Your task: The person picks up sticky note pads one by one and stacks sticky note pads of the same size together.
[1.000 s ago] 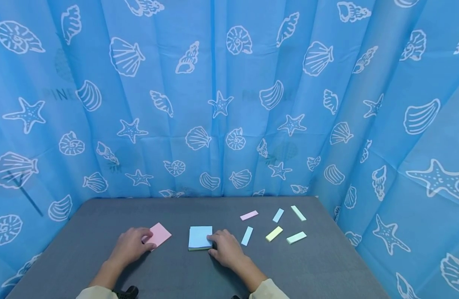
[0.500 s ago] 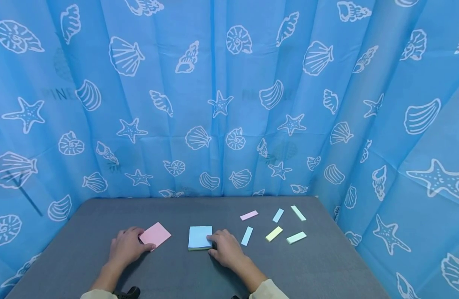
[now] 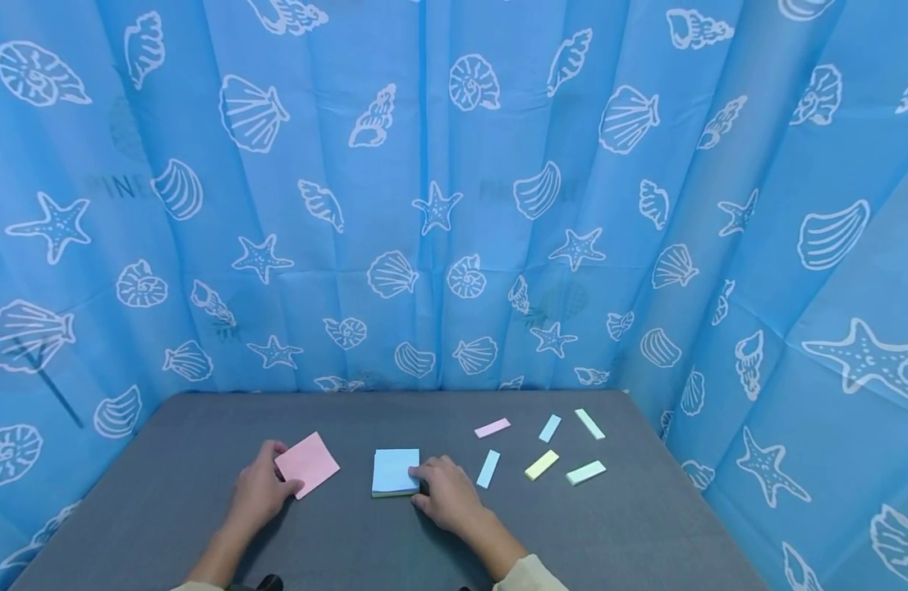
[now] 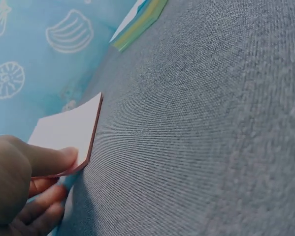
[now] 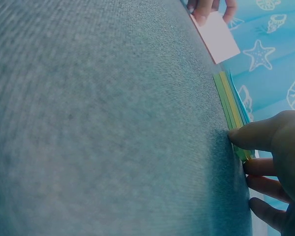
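Observation:
My left hand [image 3: 259, 486] pinches a pink sticky note pad [image 3: 309, 465] by its left side. In the left wrist view the thumb [image 4: 63, 158] lies on the pad's pale top face [image 4: 71, 125], with the other fingers at and below its edge. At mid-table sits a square stack of sticky note pads [image 3: 396, 471], light blue on top; the right wrist view shows yellow and green layers [image 5: 229, 101] in its side. My right hand [image 3: 448, 494] holds this stack at its right side, thumb against the near corner and a fingertip on the blue top. Its remaining fingers are partly hidden.
On the right of the grey table [image 3: 336, 550] lie several narrow sticky note strips: pink [image 3: 492, 428], blue [image 3: 488, 469], yellow [image 3: 542, 465] and pale green [image 3: 586, 473]. A blue curtain with white shells [image 3: 439, 271] hangs behind the table and along its sides.
My left hand's fingers have drawn back from over the pink pad to its left edge. The pad has turned a little and shifted slightly away from me. The right hand and the stack look unmoved.

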Available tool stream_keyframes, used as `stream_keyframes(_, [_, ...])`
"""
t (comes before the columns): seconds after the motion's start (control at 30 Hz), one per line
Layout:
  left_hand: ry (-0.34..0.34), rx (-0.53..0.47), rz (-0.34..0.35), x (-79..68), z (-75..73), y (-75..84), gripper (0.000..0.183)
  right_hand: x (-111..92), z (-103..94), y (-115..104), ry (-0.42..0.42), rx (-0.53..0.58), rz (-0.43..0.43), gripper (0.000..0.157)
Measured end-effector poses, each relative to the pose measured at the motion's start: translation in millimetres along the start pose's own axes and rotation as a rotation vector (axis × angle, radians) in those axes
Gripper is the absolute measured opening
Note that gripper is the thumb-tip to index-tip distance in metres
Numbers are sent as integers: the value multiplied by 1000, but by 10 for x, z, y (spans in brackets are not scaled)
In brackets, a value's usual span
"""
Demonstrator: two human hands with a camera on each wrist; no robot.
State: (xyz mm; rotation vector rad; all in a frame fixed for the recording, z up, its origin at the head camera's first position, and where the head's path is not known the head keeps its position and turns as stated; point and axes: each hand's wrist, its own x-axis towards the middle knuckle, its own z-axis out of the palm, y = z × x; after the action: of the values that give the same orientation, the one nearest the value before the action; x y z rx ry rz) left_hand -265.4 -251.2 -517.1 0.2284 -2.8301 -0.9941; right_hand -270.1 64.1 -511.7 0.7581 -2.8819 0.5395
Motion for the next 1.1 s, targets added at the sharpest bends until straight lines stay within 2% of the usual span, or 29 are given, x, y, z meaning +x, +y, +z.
stream_keyframes(0.13, [42,-85,36,-16,18,4,54,-2,4,-2,-1,2,5,40])
stream_keyframes(0.23, [52,-140,37,-16,27,1,52,-1,4,1,-8,0,8,40])
stream_keyframes(0.43, [14,-309,-19,-10,46,16,49,8,9,14,-11,-13,-5,41])
stream_keyframes(0.57, [-10,-445,-38,-15,74,74,48,12,17,25,-5,-17,-9,41])
stream_keyframes(0.67, [-26,-510,-47,-25,111,136,48,12,22,23,-6,-9,-4,40])
stream_keyframes(0.87, [-65,-582,-72,-24,251,278,48,17,24,19,-23,-1,12,40])
stream_keyframes(1.1, [-94,-584,-68,-9,416,453,47,22,23,7,-27,0,31,40])
